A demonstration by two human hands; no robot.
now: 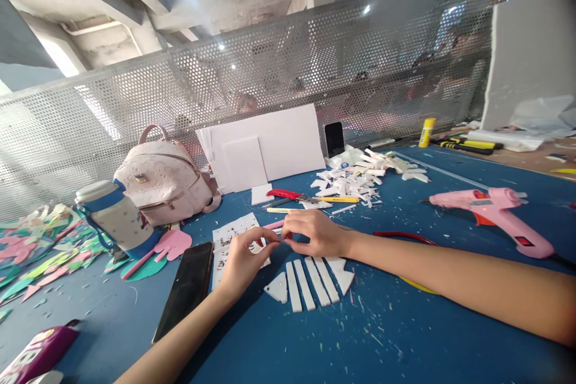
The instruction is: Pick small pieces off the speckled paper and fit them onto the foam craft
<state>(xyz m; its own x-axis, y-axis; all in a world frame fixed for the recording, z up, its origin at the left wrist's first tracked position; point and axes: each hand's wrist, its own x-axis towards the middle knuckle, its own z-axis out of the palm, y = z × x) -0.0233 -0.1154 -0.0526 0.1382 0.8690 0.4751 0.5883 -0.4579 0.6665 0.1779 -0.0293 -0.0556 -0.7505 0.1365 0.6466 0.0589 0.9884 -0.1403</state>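
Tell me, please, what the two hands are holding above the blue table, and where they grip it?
It cannot be told for certain: the left hand and right hand meet fingertip to fingertip, pinching something too small to make out, just above the row of white foam strips.

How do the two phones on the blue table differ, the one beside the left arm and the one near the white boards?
The near phone lies flat on the blue table, beside the left hand. The far phone stands upright by the white boards. The near phone looks much larger in the picture, being closer to the camera; the far phone looks small. Both have dark, unlit screens.
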